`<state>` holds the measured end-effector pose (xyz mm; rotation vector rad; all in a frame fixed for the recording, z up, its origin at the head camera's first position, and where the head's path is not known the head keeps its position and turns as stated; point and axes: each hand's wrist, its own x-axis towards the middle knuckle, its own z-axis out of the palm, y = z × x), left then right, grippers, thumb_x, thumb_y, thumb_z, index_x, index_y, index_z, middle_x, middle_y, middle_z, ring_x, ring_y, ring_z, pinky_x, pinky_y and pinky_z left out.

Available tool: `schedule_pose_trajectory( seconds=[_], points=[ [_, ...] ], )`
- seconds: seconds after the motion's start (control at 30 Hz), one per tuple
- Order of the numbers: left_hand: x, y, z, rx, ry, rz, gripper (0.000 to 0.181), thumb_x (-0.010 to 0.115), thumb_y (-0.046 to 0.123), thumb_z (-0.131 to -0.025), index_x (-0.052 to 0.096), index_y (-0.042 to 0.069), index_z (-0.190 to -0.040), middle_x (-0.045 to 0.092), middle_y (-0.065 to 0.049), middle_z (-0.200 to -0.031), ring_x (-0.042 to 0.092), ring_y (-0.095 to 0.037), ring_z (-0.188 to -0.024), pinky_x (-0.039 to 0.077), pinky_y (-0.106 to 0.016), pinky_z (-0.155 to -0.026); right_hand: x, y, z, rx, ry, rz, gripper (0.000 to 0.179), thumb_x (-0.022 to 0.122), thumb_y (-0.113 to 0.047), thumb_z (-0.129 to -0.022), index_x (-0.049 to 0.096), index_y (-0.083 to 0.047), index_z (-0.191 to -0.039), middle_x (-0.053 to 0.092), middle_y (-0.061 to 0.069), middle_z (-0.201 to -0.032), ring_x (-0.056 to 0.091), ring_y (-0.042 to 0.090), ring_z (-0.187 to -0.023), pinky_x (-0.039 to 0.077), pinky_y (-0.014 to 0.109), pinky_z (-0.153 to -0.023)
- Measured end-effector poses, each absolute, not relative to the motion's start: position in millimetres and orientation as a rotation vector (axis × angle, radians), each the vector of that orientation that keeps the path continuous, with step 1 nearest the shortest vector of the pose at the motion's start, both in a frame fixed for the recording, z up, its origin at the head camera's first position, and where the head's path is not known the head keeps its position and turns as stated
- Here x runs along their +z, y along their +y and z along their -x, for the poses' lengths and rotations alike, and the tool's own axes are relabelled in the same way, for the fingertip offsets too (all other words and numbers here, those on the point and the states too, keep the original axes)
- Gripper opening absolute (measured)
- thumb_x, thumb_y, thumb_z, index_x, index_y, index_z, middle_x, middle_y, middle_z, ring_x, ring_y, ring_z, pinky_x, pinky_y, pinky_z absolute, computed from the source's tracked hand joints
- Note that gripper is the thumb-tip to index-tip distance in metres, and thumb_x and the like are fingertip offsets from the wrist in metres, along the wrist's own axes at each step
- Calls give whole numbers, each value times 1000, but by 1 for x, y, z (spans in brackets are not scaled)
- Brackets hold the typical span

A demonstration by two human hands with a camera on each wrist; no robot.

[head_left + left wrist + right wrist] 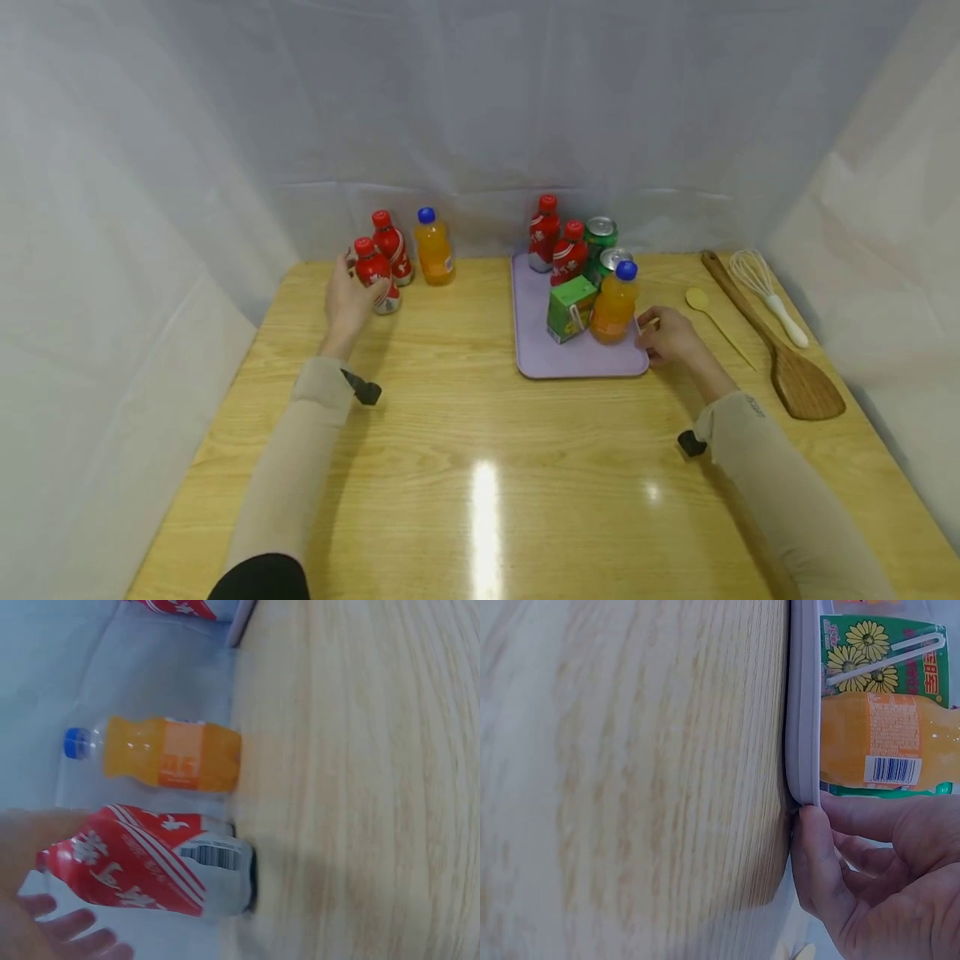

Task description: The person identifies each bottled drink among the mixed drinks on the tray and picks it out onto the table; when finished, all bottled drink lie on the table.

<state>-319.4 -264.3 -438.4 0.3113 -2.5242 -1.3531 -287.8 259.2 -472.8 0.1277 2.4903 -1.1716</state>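
The left hand [349, 302], fingers loosely spread, is at the nearer red bottle [377, 275] (only the left wrist view reveals its barcode [211, 855]), contact unclear, on the wood-grained table [420, 400]; the right hand [670, 337] pinches the round-cornered lilac tray [537, 354].

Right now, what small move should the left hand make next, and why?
The left hand should probably curl its fingers round the nearer red bottle: they look fairly straight beside it, and it stands upright on the table, off the purple tray where similar red bottles stand. The right hand pinches the tray's rim, which may help steady it.
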Motion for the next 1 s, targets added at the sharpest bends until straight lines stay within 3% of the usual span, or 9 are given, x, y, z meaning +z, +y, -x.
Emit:
schedule_pose_trajectory(
  seconds=[0.1, 0.37, 0.7, 1.0],
  points=[
    [-431, -259, 314, -1294, -2431, -284, 82, 69, 28, -99, 23, 16, -166, 32, -13, -172, 34, -35, -158, 32, -54, -130, -472, 259, 287, -1176, 2490, -124, 48, 67, -3, -97, 48, 9, -139, 58, 17, -100, 68, 18, -78, 64, 29, -65],
    [-394, -198, 297, -1152, -2142, 99, 75, 66, 19, -99, 28, 11, -164, 36, -11, -168, 36, -22, -157, 31, -38, -131, -471, 257, 286, -1162, 2491, -124, 47, 66, -4, -98, 47, 9, -140, 58, 18, -104, 68, 19, -80, 64, 29, -67],
    [-381, -98, 290, -1179, -2381, 540, 79, 67, 27, -102, 25, 13, -167, 29, -6, -175, 25, -23, -163, 20, -42, -136, -470, 257, 285, -1157, 2486, -140, 48, 66, -3, -98, 47, 9, -141, 58, 19, -106, 69, 20, -82, 64, 29, -67],
    [-398, -32, 293, -1131, -2570, 768, 83, 69, 38, -102, 24, 17, -168, 29, -10, -174, 30, -26, -161, 29, -49, -133, -471, 257, 286, -1180, 2463, -138, 49, 65, -3, -99, 46, 9, -142, 57, 20, -107, 69, 19, -81, 64, 29, -68]
  ],
)
